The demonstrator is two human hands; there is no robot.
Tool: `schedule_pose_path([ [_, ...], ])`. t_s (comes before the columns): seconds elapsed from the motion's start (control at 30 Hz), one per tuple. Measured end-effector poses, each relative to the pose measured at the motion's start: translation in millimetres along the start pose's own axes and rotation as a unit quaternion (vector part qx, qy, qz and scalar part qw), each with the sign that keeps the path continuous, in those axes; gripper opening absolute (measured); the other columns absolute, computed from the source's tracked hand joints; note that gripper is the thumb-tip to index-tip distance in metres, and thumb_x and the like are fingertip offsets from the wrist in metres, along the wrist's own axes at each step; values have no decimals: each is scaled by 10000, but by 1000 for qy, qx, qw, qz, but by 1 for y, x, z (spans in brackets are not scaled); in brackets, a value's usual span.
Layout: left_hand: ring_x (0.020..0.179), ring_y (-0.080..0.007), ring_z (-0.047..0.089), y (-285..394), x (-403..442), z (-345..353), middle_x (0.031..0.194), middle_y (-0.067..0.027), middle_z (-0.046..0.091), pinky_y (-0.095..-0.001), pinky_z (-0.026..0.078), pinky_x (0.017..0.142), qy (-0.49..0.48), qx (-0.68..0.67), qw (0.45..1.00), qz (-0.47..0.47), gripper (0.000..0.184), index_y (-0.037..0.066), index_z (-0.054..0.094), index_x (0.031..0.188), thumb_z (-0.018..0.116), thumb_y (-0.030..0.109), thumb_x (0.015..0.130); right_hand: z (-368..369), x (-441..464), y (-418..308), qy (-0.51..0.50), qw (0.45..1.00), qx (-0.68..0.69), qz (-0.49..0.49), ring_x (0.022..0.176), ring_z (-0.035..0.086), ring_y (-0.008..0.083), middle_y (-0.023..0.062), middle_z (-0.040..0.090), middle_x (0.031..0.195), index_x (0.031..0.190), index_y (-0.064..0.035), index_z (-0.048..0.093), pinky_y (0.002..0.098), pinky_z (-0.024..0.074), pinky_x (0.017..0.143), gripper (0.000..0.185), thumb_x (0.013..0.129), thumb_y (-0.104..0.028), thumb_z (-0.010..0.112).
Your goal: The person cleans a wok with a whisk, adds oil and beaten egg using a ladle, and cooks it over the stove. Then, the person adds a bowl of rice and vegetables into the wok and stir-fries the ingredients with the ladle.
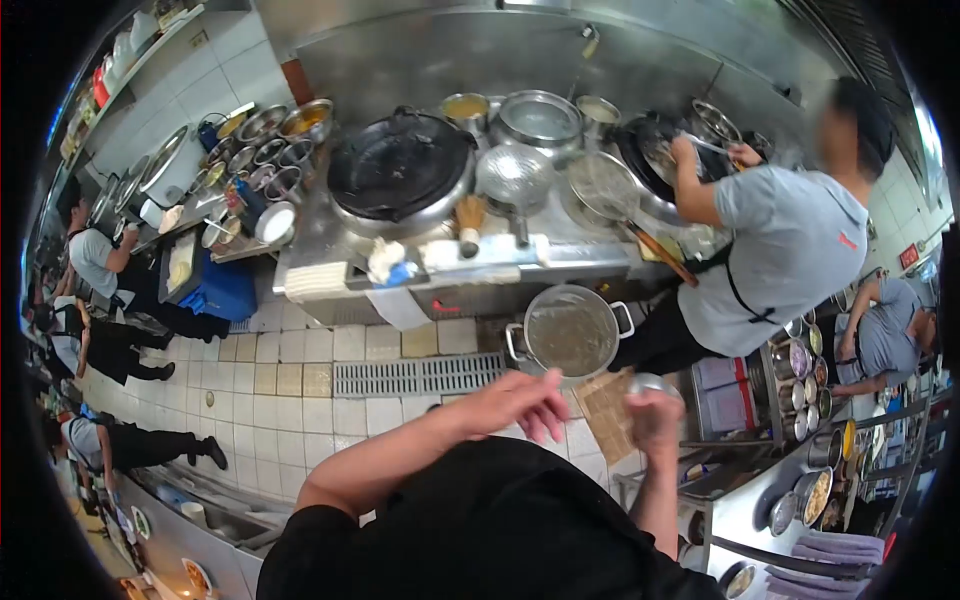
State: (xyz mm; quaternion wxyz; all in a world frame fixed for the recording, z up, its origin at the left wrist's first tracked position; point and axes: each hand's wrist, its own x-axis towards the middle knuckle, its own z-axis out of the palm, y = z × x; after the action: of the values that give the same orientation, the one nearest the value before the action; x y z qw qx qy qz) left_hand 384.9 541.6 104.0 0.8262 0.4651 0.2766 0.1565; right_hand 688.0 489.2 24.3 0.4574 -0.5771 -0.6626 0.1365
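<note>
My left hand (520, 402) is held out in front of my chest with its fingers apart and nothing in it. To its right, my right hand (655, 415) is closed around a round, shiny metal object (654, 384), perhaps a bowl or ladle head; its lower part is hidden by the fingers. Beyond my hands a large metal pot (571, 333) with two handles stands low by the stove, holding cloudy liquid. The black wok (401, 165) sits on the left burner, with a perforated strainer (514, 178) beside it.
A person in a grey shirt (790, 240) works at the right wok. Steel bowls and containers (275, 222) crowd the counter at left. Several other people stand at the far left and right. A floor grate (418, 375) crosses the tiles. Folded purple towels (830, 555) lie at lower right.
</note>
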Motion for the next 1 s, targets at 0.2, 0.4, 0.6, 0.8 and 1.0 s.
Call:
schedule_pose_path([
  [0.2, 511, -79, 457, 14, -29, -56, 656, 26, 496, -235, 312, 439, 68, -152, 982, -87, 303, 103, 577, 829, 611, 392, 913, 155, 108, -97, -183, 952, -56, -237, 687, 580, 264, 58, 527, 615, 619, -90, 563, 388, 435, 644, 262, 726, -196, 777],
  [0.4, 519, -68, 448, 32, -23, -114, 666, 17, 531, -236, 324, 464, 185, -128, 971, 75, 107, 77, 593, 795, 658, 161, 786, 228, 152, -127, -93, 992, 38, -80, 943, 588, 221, 94, 601, 996, 1035, -51, 549, 357, 509, 771, 211, 853, -116, 635],
  [0.6, 789, -283, 672, 52, 30, -233, 866, -165, 681, -370, 516, 721, 421, 331, 835, 129, 406, 13, 600, 955, 725, 344, 757, 272, 160, -148, -242, 745, 505, 364, 615, 580, 159, 80, 585, 873, 1260, -107, 377, 309, 516, 590, 350, 1042, -379, 349],
  [0.8, 961, -253, 582, 108, 89, -317, 1081, -170, 577, -352, 474, 852, 314, 349, 854, 223, 633, 23, 510, 1241, 606, 540, 890, 291, 259, -97, -174, 814, 427, 352, 424, 444, 93, 14, 514, 723, 1435, -140, 305, 248, 369, 341, 507, 979, -188, 523],
  [1.0, 946, -328, 624, 103, 36, -398, 1118, -173, 586, -403, 490, 844, 490, 440, 739, 145, 488, 24, 584, 1167, 652, 404, 869, 302, 412, 68, -81, 984, -128, 90, 1035, 623, 419, 269, 628, 1139, 1459, -22, 293, 447, 482, 909, 622, 896, -129, 534],
])
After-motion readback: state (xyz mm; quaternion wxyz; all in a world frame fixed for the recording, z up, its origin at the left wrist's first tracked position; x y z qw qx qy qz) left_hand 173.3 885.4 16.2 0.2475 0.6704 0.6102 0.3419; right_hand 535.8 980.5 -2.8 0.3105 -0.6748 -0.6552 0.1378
